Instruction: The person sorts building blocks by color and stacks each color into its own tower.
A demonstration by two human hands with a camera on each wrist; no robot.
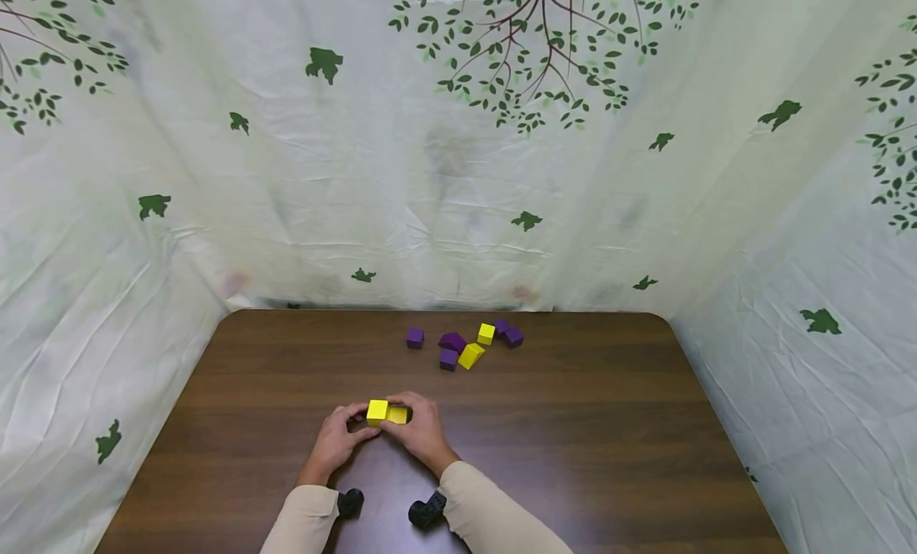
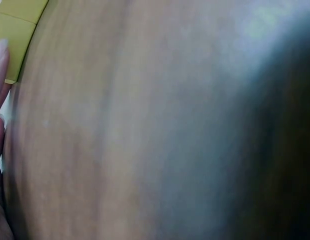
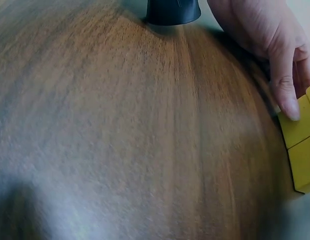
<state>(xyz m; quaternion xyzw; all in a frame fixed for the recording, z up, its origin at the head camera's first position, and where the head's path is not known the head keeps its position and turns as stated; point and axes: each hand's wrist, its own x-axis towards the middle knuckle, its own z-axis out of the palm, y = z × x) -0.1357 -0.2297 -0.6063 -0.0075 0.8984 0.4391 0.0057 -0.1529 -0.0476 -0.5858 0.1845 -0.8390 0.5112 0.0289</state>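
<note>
Low over the near middle of the table, my two hands meet at a small group of yellow blocks [image 1: 377, 411]. My left hand [image 1: 335, 444] pinches the left end of the group, thumb in front and fingers behind. The right hand [image 1: 424, 431] grips the right end between thumb and fingers. In the head view the left part of the group stands higher than the right part. A seam divides the yellow blocks [image 3: 300, 145] in the right wrist view, where the left thumb [image 3: 290, 107] presses on one face. Only a corner of the yellow blocks [image 2: 15, 42] shows in the left wrist view.
Toward the far edge of the brown wooden table [image 1: 573, 427] lie a purple cube [image 1: 415, 338], a purple angled block [image 1: 452, 341], a yellow cube [image 1: 485, 333], a yellow angled block [image 1: 470, 356] and several more purple blocks [image 1: 513, 337]. A leaf-patterned cloth [image 1: 444, 180] hangs behind.
</note>
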